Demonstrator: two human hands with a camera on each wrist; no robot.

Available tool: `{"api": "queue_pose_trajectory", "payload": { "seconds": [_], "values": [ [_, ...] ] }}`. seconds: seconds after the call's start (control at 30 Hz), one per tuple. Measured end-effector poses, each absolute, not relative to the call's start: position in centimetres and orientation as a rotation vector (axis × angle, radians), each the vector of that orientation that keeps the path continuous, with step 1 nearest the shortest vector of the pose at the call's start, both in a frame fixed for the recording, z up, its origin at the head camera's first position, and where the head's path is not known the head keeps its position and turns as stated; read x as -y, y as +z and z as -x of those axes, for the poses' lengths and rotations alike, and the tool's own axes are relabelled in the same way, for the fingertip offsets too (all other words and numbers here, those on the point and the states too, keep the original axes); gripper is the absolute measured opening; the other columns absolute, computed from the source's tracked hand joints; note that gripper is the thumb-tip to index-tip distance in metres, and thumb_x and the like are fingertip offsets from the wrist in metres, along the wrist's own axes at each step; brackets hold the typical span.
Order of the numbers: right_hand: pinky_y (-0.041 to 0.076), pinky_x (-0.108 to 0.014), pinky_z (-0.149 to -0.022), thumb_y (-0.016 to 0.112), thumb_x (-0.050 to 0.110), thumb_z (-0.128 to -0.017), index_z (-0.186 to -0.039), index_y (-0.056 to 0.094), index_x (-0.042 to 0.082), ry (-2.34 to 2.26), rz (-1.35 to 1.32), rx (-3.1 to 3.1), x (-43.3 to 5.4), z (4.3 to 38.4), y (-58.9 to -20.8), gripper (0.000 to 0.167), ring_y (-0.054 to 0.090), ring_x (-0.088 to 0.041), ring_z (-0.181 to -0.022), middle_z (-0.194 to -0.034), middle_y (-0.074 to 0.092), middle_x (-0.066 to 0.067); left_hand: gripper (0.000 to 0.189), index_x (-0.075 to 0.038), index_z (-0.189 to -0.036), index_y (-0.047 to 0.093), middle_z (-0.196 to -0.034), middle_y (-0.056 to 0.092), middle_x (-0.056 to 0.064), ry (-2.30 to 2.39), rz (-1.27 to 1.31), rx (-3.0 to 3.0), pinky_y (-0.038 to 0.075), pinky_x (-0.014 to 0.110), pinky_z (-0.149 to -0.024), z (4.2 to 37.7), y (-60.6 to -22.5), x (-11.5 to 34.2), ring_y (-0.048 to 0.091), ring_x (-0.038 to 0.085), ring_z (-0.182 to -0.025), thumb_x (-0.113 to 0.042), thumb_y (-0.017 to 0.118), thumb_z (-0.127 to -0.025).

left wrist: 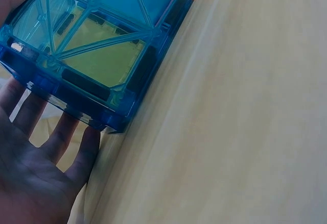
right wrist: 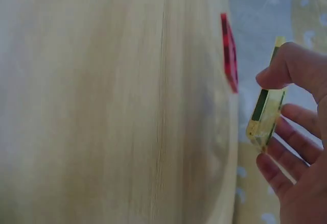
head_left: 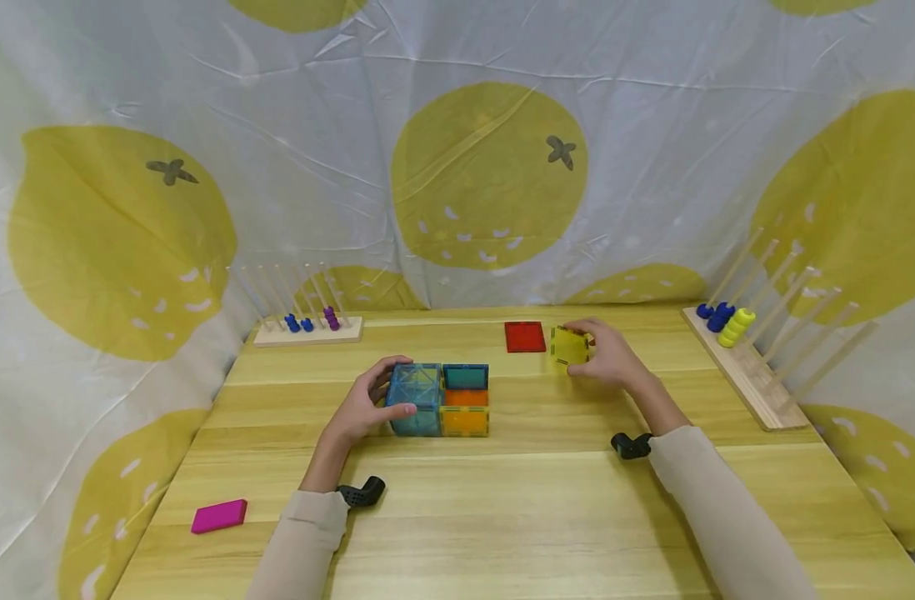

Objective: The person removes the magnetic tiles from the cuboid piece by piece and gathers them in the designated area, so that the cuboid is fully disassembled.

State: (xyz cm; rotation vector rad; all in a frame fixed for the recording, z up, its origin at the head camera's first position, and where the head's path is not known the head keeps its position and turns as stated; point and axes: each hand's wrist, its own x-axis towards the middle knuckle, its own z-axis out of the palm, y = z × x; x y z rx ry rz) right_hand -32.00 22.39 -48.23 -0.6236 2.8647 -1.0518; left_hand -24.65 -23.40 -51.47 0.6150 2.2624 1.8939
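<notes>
My left hand [head_left: 362,406] holds the blue box [head_left: 416,400] of see-through magnetic tiles at its left side, thumb on the front and fingers behind. In the left wrist view the fingertips touch the wall of this blue box [left wrist: 97,50]. Joined to its right is an open-topped part with an orange front tile [head_left: 465,422] and a teal back tile [head_left: 466,377]. My right hand [head_left: 606,357] pinches a yellow square magnetic tile [head_left: 569,345] above the table. The right wrist view shows the thumb over the yellow tile's edge [right wrist: 268,106]. A red square tile [head_left: 525,337] lies to its left.
A peg board [head_left: 307,332] with blue and purple beads stands at the back left. Another peg board [head_left: 750,375], with blue and yellow beads, stands at the right. A pink block [head_left: 219,517] lies front left on the wooden table [head_left: 502,517]. Lemon-print cloth [head_left: 487,50] hangs behind.
</notes>
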Motion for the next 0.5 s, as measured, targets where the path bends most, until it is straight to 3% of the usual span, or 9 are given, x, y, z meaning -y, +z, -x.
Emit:
{"api": "queue_pose_trajectory", "payload": {
  "seconds": [0.23, 0.5],
  "values": [
    [0.046, -0.06, -0.106, 0.083, 0.013, -0.078, -0.144, 0.057, 0.007, -0.974, 0.567, -2.862, -23.0, 34.2, -49.6, 0.072, 0.05, -0.041, -0.131, -0.144, 0.052, -0.017, 0.072, -0.014, -0.149, 0.048, -0.145, 0.055, 0.012, 1.877, -0.599, -2.273, 0.051, 0.023, -0.103, 24.5, -51.6, 23.5, 0.059, 0.026, -0.123, -0.014, 0.084, -0.086],
    [0.037, -0.06, -0.117, 0.076, 0.014, -0.084, -0.129, 0.066, 0.009, -0.954, 0.467, -2.831, -22.8, 35.8, -50.3, 0.046, 0.042, -0.043, -0.142, -0.151, 0.048, -0.016, 0.072, -0.014, -0.149, 0.048, -0.144, 0.056, 0.012, 1.878, -0.613, -2.274, 0.052, 0.024, -0.102, 24.7, -51.5, 23.5, 0.06, 0.025, -0.121, -0.012, 0.083, -0.086]
  ]
}}
